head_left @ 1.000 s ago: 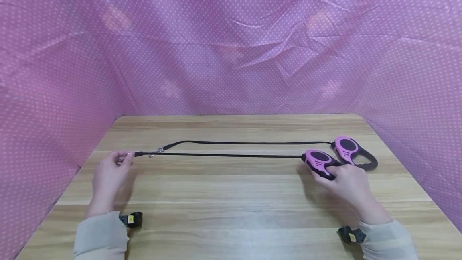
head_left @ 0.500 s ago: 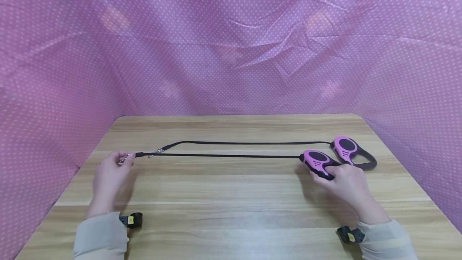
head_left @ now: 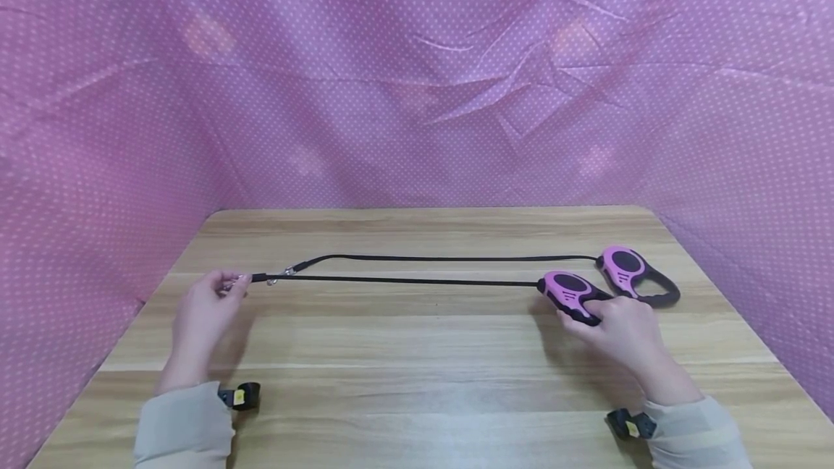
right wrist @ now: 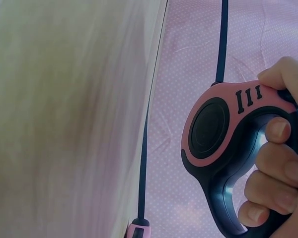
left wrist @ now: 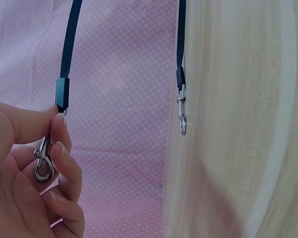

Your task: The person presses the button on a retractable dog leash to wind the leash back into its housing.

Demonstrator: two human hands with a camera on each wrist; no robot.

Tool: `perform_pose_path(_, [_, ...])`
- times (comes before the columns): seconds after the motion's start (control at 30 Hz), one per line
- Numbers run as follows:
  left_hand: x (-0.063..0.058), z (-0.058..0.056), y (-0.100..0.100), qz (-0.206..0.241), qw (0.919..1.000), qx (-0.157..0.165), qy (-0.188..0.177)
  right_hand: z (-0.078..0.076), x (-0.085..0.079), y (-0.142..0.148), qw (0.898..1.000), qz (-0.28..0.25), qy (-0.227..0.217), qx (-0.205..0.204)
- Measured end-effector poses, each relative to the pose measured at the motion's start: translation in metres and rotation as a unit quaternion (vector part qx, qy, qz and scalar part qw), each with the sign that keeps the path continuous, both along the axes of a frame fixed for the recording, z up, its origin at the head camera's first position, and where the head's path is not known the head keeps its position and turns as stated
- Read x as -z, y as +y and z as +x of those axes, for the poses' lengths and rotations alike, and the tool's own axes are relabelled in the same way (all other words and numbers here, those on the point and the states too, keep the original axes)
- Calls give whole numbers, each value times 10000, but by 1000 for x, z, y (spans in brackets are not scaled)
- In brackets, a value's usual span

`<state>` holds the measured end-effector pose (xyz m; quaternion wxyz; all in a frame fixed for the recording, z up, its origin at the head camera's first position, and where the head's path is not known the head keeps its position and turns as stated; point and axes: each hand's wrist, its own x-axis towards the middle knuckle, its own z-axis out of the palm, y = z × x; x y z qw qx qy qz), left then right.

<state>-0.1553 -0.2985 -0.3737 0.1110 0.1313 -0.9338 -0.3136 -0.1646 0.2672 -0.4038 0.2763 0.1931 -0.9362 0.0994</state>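
My right hand point(head_left: 628, 331) grips the black loop handle of a pink and black retractable dog leash point(head_left: 568, 289), fingers curled through the loop and thumb on its top in the right wrist view. The black strap point(head_left: 404, 281) runs nearly straight leftward above the table. At its far end, my left hand point(head_left: 205, 313) pinches the strap's end between thumb and forefinger. A silver snap hook point(left wrist: 43, 166) hangs below that pinch, in front of the curled fingers. Behind lies a second matching leash point(head_left: 622, 266), its strap drawn out and its snap hook point(left wrist: 182, 116) on the table.
The wood-grain table point(head_left: 417, 389) extends under both arms. Pink dotted cloth point(head_left: 417, 114) surrounds it at the back and sides. Each wrist wears a small black camera mount, the left one point(head_left: 239, 396) and the right one point(head_left: 630, 425).
My left hand has shifted slightly right with the strap's end. My right hand and the held leash have moved a little left, so the strap between them is slightly shorter. The second leash stays put.
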Motion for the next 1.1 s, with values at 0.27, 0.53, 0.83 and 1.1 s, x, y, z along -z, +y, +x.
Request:
perform_pose_path(0.27, [-3,-2,5,183,9997,86,-110,-2,1,1,10000,-8,52,5])
perform_pose_path(0.53, [-3,-3,10,137,9995,291,8,-1,2,0,10000,-12,-52,-23])
perform_pose_path(0.83, [-2,-2,14,198,9991,349,-111,-1,2,-3,9999,-60,-24,-149])
perform_pose_path(1.1, [-2,-4,18,141,9988,459,-60,0,2,-3,9998,-54,-130,-130])
